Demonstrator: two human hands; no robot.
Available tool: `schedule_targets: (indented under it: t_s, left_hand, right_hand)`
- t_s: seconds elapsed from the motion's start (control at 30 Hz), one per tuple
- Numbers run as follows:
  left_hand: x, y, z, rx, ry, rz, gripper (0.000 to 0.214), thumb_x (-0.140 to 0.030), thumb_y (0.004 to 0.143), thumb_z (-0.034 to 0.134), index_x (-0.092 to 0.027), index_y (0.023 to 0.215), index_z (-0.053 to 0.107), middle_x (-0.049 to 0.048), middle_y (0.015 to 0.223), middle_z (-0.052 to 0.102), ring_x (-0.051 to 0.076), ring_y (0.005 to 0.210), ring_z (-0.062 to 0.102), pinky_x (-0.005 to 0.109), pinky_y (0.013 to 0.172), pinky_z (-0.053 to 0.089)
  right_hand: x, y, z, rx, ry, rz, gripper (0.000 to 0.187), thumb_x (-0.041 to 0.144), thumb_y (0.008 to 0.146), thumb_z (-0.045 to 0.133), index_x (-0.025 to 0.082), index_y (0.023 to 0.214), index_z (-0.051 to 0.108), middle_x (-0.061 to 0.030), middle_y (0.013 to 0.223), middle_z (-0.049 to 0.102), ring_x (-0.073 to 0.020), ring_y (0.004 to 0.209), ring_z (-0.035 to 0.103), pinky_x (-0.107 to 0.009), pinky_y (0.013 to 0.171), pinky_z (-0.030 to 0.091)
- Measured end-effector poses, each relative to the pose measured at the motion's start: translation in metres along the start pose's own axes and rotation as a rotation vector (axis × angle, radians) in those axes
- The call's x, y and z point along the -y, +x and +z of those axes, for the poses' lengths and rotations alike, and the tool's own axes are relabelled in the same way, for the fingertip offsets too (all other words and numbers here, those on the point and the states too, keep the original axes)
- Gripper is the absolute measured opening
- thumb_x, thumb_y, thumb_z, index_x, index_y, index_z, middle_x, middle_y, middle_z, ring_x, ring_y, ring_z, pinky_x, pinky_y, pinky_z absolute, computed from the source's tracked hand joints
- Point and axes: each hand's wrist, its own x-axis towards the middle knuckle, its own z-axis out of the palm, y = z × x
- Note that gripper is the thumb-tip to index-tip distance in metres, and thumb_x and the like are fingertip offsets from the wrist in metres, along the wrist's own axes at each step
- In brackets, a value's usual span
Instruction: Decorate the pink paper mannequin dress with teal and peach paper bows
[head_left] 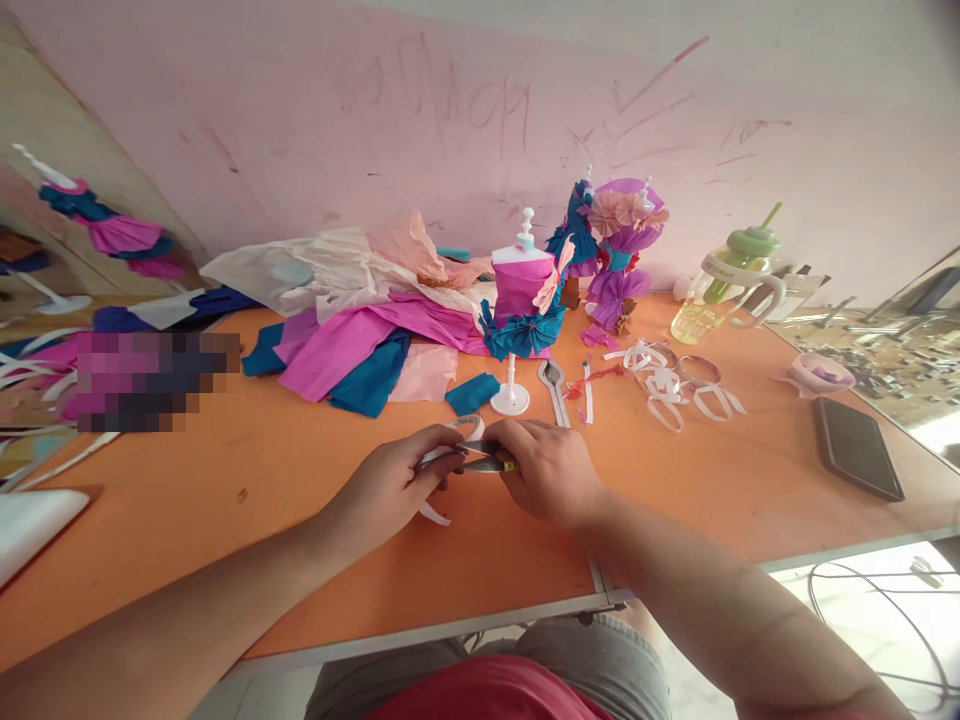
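Near the front middle of the orange table, my left hand [401, 475] pinches a narrow white strip [435, 514], whose loose end hangs below the fingers. My right hand [551, 465] is closed around a pair of scissors [480, 462], the blades pointing left at the strip and spread apart. The scissors' handles are hidden in my palm. Just beyond my hands stands a small white dress form [511, 398]. It wears a magenta paper bodice [523, 288], a ruffled teal skirt [525, 332] and a peach flower on one side.
Crumpled coloured paper [345, 350] covers the back left. Dressed forms [622, 240] stand by the wall. To the right are coiled white strips [660, 380], a green-lidded bottle [724, 290], a small bowl [821, 372] and a phone [859, 448] near the table edge.
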Motion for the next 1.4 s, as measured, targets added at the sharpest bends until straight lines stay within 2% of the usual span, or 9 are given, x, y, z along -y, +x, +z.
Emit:
schedule_targets:
  t_s: [0.1,0.17,0.27,0.37,0.63,1.03,1.23,1.33,1.4]
  left_hand:
    - [0.0,0.004,-0.003,-0.077,-0.082,0.035,0.031,-0.049,0.089,0.057,-0.021,0.101,0.056,0.0007,0.082,0.063,0.013,0.065,0.061,0.026,0.059,0.059]
    - [-0.001,0.006,-0.006,-0.138,-0.176,0.046,0.032,-0.049,0.088,0.059,-0.021,0.1,0.054,0.0008,0.085,0.064,0.013,0.066,0.061,0.024,0.057,0.057]
    - [-0.004,0.007,-0.009,-0.162,-0.267,0.055,0.034,-0.05,0.087,0.061,-0.02,0.101,0.052,0.0014,0.088,0.066,0.013,0.067,0.063,0.024,0.058,0.056]
    - [-0.004,0.006,-0.008,-0.142,-0.273,0.065,0.034,-0.05,0.088,0.06,-0.019,0.101,0.052,0.0023,0.089,0.066,0.013,0.068,0.063,0.024,0.059,0.056]
    - [0.007,0.004,-0.003,-0.08,-0.28,0.055,0.033,-0.049,0.088,0.06,-0.021,0.103,0.052,0.0016,0.086,0.066,0.014,0.07,0.063,0.027,0.06,0.06]
    - [0.007,-0.001,0.002,-0.032,-0.29,-0.047,0.038,-0.05,0.082,0.068,-0.021,0.104,0.058,0.0017,0.085,0.063,0.018,0.078,0.065,0.037,0.063,0.065]
    - [0.003,-0.005,0.002,-0.102,-0.134,-0.006,0.045,-0.052,0.085,0.062,-0.024,0.119,0.057,0.0037,0.09,0.068,0.02,0.078,0.067,0.033,0.059,0.063]
    - [0.005,-0.001,-0.002,-0.047,0.009,0.063,0.063,-0.05,0.089,0.055,-0.03,0.146,0.036,0.0061,0.106,0.069,0.025,0.091,0.068,0.034,0.06,0.063]
    - [0.011,0.006,-0.011,-0.036,0.221,0.162,0.063,-0.046,0.092,0.05,-0.032,0.151,0.03,0.008,0.119,0.067,0.027,0.102,0.066,0.041,0.075,0.062]
  right_hand:
    - [0.001,0.001,-0.005,-0.112,0.17,0.133,0.034,0.034,0.093,0.05,0.021,0.125,0.046,-0.0009,0.085,0.067,-0.0136,0.067,0.059,-0.024,0.06,0.036]
    - [0.001,0.002,-0.009,-0.122,0.273,0.212,0.034,0.042,0.096,0.046,0.021,0.122,0.045,0.0008,0.079,0.063,-0.0127,0.063,0.055,-0.024,0.06,0.037]
    - [0.002,0.004,-0.011,0.004,0.372,0.246,0.031,0.047,0.1,0.032,0.021,0.105,0.048,0.0009,0.077,0.058,-0.0135,0.065,0.053,-0.025,0.062,0.037]
    - [0.005,0.004,-0.008,0.138,0.426,0.232,0.036,0.049,0.101,0.025,0.022,0.104,0.048,0.0006,0.077,0.056,-0.0137,0.064,0.051,-0.026,0.062,0.036]
    - [0.006,0.004,0.008,0.313,0.332,0.201,0.044,0.051,0.102,0.019,0.021,0.093,0.049,0.0008,0.069,0.051,-0.0143,0.063,0.048,-0.027,0.06,0.03]
    - [0.011,0.006,0.004,0.326,0.312,0.183,0.041,0.045,0.103,0.026,0.022,0.105,0.059,-0.0012,0.079,0.064,-0.0135,0.068,0.057,-0.025,0.061,0.034]
    - [0.012,0.006,0.004,0.288,0.159,0.212,0.039,0.047,0.102,0.031,0.021,0.105,0.061,-0.0024,0.077,0.067,-0.0144,0.065,0.059,-0.025,0.056,0.031]
    - [0.013,0.006,0.002,0.268,0.053,0.178,0.039,0.044,0.103,0.029,0.02,0.108,0.06,-0.0039,0.079,0.069,-0.0159,0.067,0.061,-0.026,0.056,0.031]
    - [0.013,0.006,0.002,0.26,-0.049,0.147,0.041,0.045,0.103,0.028,0.02,0.106,0.06,-0.0053,0.08,0.07,-0.0179,0.071,0.063,-0.027,0.056,0.031]
